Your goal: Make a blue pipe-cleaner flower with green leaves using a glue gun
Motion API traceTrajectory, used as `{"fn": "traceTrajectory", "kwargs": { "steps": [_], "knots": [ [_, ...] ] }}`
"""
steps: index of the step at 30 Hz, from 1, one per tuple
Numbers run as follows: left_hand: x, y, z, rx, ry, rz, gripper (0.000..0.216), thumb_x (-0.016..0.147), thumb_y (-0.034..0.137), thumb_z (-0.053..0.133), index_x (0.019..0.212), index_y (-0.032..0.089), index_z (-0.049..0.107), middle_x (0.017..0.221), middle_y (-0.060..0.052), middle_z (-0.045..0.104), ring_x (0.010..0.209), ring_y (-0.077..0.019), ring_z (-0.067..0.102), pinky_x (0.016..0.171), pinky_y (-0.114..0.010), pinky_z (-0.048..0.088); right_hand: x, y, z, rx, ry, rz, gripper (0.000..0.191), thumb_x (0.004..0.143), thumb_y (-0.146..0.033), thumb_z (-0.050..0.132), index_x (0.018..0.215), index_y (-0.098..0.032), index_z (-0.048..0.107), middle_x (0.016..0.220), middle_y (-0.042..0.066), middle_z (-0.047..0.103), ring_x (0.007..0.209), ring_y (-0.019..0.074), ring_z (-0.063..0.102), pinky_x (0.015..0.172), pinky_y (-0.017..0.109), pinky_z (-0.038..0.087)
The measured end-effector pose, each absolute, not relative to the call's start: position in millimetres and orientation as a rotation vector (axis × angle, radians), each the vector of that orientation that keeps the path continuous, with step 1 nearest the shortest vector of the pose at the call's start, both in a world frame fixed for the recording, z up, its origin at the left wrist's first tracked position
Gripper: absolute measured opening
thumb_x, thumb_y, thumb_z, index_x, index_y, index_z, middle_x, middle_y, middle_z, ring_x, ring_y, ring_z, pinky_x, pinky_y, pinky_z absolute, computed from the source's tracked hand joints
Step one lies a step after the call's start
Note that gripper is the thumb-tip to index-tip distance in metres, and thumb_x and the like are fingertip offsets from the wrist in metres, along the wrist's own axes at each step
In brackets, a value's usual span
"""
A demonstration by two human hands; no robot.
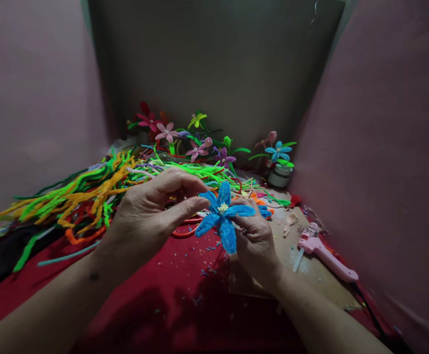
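Note:
A blue pipe-cleaner flower (228,235) with a pale yellow center faces me, held up over the table. My right hand (254,241) grips it from behind, its fingers partly hidden by the petals. With thumb and forefinger, my left hand (158,206) pinches at the tip of the upper-left petal. Just behind my right hand, another blue fuzzy piece (265,211) lies beside an orange one (257,198).
Loose pipe cleaners (89,191) in green, yellow and orange pile at the left. Finished flowers (166,132) stand at the back, with a blue one in a jar (279,175). A pink glue gun (325,253) rests on cardboard (310,282) at right. Scraps litter the red cloth (144,305).

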State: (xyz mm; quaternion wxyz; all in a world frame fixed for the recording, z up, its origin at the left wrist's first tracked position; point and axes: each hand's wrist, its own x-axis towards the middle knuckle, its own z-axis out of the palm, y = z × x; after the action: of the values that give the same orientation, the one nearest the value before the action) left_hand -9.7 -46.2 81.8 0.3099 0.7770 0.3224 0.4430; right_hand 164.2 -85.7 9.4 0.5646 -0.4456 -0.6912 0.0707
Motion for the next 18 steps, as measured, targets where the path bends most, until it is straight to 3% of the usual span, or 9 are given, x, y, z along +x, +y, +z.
{"fn": "traceTrajectory", "kwargs": {
  "steps": [3, 7, 11, 14, 18],
  "knots": [
    [-5, -44, 99, 2.5, 0.647, 1.116, 0.018, 0.075, 0.033, 0.063, 0.09, 0.027, 0.07, 0.094, -0.003, 0.06, 0.092, -0.0198, 0.051, 0.084, -0.031, 0.039, 162, -87, 12, -1.008, -1.701, 0.166, 0.015, 0.083, -0.019, 0.054, 0.073, -0.022, 0.065, 0.087, 0.003, 0.062, 0.089, 0.0191, 0.049, 0.081, 0.038, 0.041],
    [8, -26, 116, 2.579, 0.372, 0.579, 0.014, 0.066, 0.027, 0.07, 0.08, 0.028, 0.073, 0.093, -0.002, 0.063, 0.09, -0.02, 0.053, 0.081, -0.029, 0.039, 159, -87, 13, -0.957, -1.767, 0.136, 0.021, 0.077, -0.012, 0.057, 0.057, -0.02, 0.057, 0.08, 0.002, 0.059, 0.083, 0.018, 0.047, 0.074, 0.035, 0.041],
    [20, -19, 125, 2.503, 0.451, 0.371, 0.007, 0.063, 0.028, 0.071, 0.066, 0.023, 0.072, 0.076, 0.0, 0.063, 0.07, -0.0152, 0.054, 0.064, -0.023, 0.039, 159, -87, 13, -0.966, -1.813, 0.104, 0.019, 0.075, -0.009, 0.056, 0.061, -0.021, 0.061, 0.081, 0.002, 0.059, 0.081, 0.0186, 0.045, 0.073, 0.034, 0.04],
    [26, -25, 126, 2.38, 0.702, 0.341, 0.012, 0.062, 0.029, 0.069, 0.058, 0.018, 0.068, 0.056, 0.002, 0.054, 0.051, -0.0098, 0.045, 0.047, -0.02, 0.03, 159, -88, 14, -0.968, -1.793, 0.065, 0.019, 0.077, -0.01, 0.053, 0.067, -0.022, 0.064, 0.081, 0.002, 0.06, 0.081, 0.0186, 0.045, 0.074, 0.035, 0.04],
    [34, -30, 122, 2.283, 0.837, 0.33, 0.019, 0.061, 0.024, 0.066, 0.046, 0.016, 0.058, 0.04, 0.005, 0.037, 0.039, -0.0063, 0.029, 0.039, -0.023, 0.016, 157, -89, 14, -1.027, -1.793, -0.054, 0.024, 0.078, -0.014, 0.054, 0.055, -0.02, 0.059, 0.074, 0.004, 0.054, 0.08, 0.0197, 0.044, 0.071, 0.036, 0.041]
  ]
}}
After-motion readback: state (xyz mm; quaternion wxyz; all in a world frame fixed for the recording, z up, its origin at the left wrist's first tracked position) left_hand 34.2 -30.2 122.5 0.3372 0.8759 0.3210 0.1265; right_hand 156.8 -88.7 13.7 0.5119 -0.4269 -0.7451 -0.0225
